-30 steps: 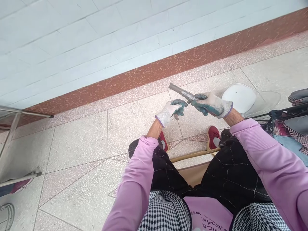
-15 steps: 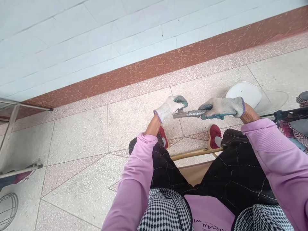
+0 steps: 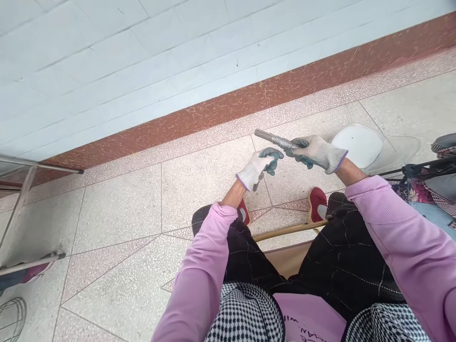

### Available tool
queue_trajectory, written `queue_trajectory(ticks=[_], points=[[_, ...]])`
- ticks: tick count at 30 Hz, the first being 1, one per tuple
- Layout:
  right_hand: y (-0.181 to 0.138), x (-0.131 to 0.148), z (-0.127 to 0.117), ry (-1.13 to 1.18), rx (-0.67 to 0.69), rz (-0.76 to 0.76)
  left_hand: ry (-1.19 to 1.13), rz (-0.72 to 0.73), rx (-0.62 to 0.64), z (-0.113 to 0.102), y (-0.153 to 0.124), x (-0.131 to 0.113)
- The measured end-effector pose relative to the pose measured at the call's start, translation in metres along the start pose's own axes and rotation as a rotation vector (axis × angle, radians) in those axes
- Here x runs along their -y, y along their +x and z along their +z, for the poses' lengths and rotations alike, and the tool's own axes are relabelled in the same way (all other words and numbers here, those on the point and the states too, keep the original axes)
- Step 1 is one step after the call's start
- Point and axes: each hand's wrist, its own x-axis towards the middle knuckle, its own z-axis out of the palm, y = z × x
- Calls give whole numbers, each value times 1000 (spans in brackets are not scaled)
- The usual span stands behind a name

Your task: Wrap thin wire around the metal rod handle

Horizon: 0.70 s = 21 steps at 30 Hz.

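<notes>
- The threaded metal rod [image 3: 276, 139], level between both hands half a second earlier, has been tilted up and drawn clear of the left hand [image 3: 259, 166]
- The rod is clamped in the right hand [image 3: 315, 151], above the floor [image 3: 124, 209]
- The left fingers [image 3: 272, 154] are curled on a small part, hard to identify
- A white basin [image 3: 359, 145], near the wall side, shows nothing inside

Counted in view: two gloved hands, left hand [image 3: 259, 166] and right hand [image 3: 317, 151], one metal rod [image 3: 276, 139], two red shoes [image 3: 317, 202], one white basin [image 3: 366, 145], one wire basket [image 3: 10, 323].
</notes>
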Motion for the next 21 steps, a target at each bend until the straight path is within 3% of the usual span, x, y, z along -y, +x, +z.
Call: queue_trajectory(ticks=[5, 12, 17, 21], points=[[-13, -1, 8, 249, 109, -95, -20, 9, -58, -5, 4, -5], [-18, 1, 16, 408, 181, -45, 11, 27, -97, -18, 10, -1], [-24, 6, 8, 357, 301, -76, 29, -17, -109, -19, 3, -7], [-28, 8, -4, 182, 453, -41, 29, -53, -160, -30, -7, -15]])
